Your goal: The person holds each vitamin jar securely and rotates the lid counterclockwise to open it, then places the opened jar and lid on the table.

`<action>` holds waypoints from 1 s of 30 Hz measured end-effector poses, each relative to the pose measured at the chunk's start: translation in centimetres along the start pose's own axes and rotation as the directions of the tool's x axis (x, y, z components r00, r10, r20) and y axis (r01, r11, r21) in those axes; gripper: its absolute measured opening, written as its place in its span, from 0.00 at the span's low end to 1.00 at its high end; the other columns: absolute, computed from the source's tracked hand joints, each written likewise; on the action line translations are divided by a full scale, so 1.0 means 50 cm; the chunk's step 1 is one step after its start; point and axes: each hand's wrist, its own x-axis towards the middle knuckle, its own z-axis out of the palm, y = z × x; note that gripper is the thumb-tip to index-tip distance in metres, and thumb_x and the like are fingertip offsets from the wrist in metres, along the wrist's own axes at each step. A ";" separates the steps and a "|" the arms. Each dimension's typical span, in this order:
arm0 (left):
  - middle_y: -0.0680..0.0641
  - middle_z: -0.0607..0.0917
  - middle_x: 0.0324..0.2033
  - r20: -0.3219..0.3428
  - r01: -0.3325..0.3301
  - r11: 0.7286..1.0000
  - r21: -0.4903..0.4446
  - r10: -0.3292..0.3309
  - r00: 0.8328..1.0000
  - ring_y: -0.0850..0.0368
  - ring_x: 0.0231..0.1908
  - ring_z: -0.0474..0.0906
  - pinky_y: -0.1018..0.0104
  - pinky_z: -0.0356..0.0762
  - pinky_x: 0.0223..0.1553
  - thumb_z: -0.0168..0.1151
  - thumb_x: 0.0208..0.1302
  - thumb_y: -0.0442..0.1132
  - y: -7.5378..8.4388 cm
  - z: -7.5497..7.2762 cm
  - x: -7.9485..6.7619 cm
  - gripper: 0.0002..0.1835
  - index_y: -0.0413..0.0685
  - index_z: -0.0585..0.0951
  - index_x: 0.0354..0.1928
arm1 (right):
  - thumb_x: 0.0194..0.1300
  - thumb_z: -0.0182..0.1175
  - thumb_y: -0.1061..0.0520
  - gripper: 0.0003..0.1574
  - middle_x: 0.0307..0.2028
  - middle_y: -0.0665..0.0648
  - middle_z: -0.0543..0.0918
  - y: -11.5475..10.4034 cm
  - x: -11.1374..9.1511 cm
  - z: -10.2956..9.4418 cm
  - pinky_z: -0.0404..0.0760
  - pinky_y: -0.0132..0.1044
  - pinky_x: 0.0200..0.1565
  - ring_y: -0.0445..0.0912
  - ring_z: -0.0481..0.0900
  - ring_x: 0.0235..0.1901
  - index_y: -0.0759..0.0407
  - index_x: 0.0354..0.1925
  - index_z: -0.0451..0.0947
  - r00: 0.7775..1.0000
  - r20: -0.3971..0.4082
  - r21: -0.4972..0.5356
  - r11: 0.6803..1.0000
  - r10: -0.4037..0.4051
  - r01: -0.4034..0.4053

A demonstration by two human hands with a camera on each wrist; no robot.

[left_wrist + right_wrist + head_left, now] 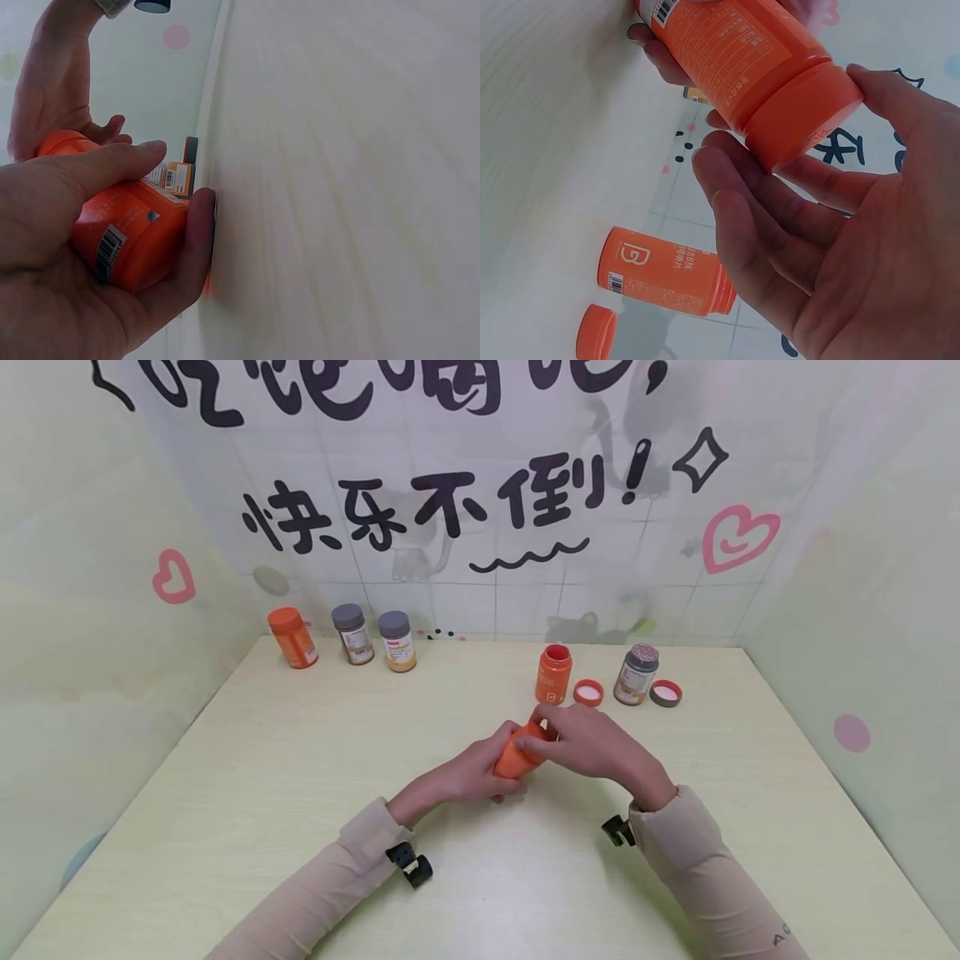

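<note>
Over the middle of the table, my left hand (474, 772) grips an orange pill bottle (516, 762) round its body. The bottle is tilted, its capped end toward my right hand (596, 742). In the right wrist view the orange screw cap (806, 116) sits on the bottle's neck, and the right thumb and fingers pinch its edge. The left wrist view shows the left thumb and fingers wrapped round the bottle, with a barcode (110, 251) on its label. Just behind the hands stands an uncapped orange bottle (553, 677), its red-rimmed cap (588, 693) lying beside it.
A grey-necked jar (636, 677) with a patterned seal on top stands at the back right, its grey cap (665, 694) beside it. Along the back left stand a capped orange bottle (293, 639) and two grey-lidded jars (352, 635). Printed wall sheets enclose the table (225, 777).
</note>
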 end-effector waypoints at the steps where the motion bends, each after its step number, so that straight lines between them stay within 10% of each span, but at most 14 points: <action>1: 0.43 0.77 0.52 -0.001 -0.001 1.000 0.002 0.001 1.000 0.52 0.36 0.80 0.65 0.85 0.34 0.68 0.67 0.32 0.000 0.000 0.000 0.30 0.53 0.62 0.64 | 0.72 0.58 0.35 0.24 0.30 0.46 0.84 0.000 0.000 0.000 0.79 0.37 0.36 0.42 0.80 0.30 0.51 0.49 0.80 1.000 -0.002 -0.001 1.000 0.005 -0.005; 30: 0.44 0.77 0.53 -0.001 -0.001 1.000 -0.001 0.001 1.000 0.50 0.43 0.79 0.64 0.86 0.36 0.68 0.67 0.32 0.001 0.001 -0.002 0.30 0.53 0.63 0.64 | 0.71 0.58 0.31 0.29 0.37 0.48 0.86 0.003 -0.001 0.001 0.81 0.37 0.38 0.42 0.82 0.33 0.51 0.53 0.80 1.000 -0.011 -0.005 1.000 0.020 -0.020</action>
